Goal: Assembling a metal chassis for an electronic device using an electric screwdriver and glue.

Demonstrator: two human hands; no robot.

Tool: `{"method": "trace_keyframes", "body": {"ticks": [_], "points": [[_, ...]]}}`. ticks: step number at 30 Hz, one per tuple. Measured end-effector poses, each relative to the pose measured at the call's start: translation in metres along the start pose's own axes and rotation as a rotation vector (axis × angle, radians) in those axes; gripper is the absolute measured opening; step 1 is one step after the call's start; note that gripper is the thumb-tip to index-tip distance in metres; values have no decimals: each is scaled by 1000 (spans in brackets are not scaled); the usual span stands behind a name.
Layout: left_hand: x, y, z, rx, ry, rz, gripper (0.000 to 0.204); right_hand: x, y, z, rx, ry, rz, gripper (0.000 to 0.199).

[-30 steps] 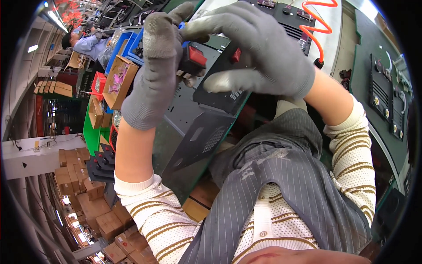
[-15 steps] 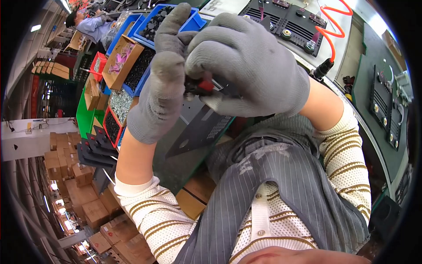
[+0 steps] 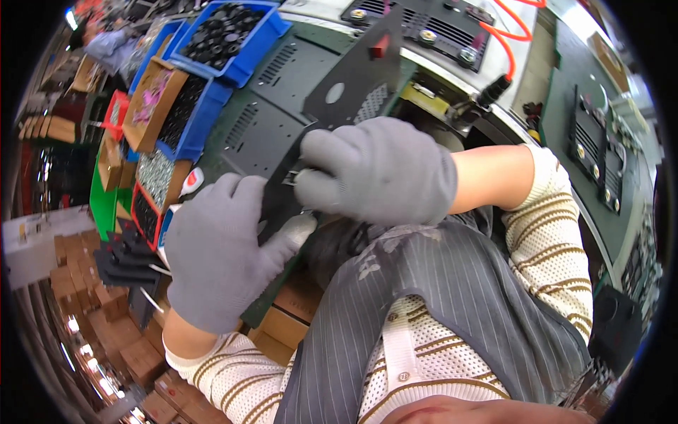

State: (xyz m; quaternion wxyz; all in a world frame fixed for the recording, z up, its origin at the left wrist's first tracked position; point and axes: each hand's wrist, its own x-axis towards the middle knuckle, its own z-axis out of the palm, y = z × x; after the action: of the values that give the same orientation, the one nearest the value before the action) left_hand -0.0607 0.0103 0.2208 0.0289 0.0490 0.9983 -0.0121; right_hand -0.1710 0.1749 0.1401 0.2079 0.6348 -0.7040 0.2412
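Observation:
Grey knit gloves cover both my hands. My left hand (image 3: pixel 224 247) grips the near end of a black metal panel (image 3: pixel 281 201), its thumb on the near side and its fingers at the far side. Closed in a pinch, my right hand (image 3: pixel 374 171) is at the same panel's edge. A small shiny metal bit (image 3: pixel 290 177) shows by its fingertips; what they hold is hidden. Beyond the hands stands an upright black plate (image 3: pixel 357 74) with an oval hole and a red switch-like part (image 3: pixel 380 47). Flat slotted black panels (image 3: pixel 258 138) lie to its left.
A blue bin (image 3: pixel 247 60) of black round caps stands at the far left. A cardboard box (image 3: pixel 135 127) with pink pieces, a tray of small screws (image 3: pixel 157 177) and a white-and-red bottle (image 3: pixel 192 181) are nearer. An orange coiled hose (image 3: pixel 510 49) hangs at the right.
Both hands have come down and toward me, away from the small red-and-black part they were working on. My left hand now grips the panel. The upright plate and flat panels have come into view.

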Motion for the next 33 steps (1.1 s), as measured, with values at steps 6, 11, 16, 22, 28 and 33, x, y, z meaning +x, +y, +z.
{"method": "trace_keyframes", "body": {"ticks": [6,11,16,22,28,33], "points": [[14,-2,8,58,8,12,46,8,1,17,178,36,93,17],[11,-15,17,47,96,58,45,8,9,21,70,253,82,17],[11,-6,15,75,61,-10,41,16,39,0,98,-25,94,42],[17,-6,19,34,86,-32,36,37,42,5,86,-202,224,48],[8,-58,15,-879,46,-372,43,35,59,-3,35,-94,-68,38],[49,-62,113,-613,266,121,44,35,58,-3,97,-103,-27,39]]}}
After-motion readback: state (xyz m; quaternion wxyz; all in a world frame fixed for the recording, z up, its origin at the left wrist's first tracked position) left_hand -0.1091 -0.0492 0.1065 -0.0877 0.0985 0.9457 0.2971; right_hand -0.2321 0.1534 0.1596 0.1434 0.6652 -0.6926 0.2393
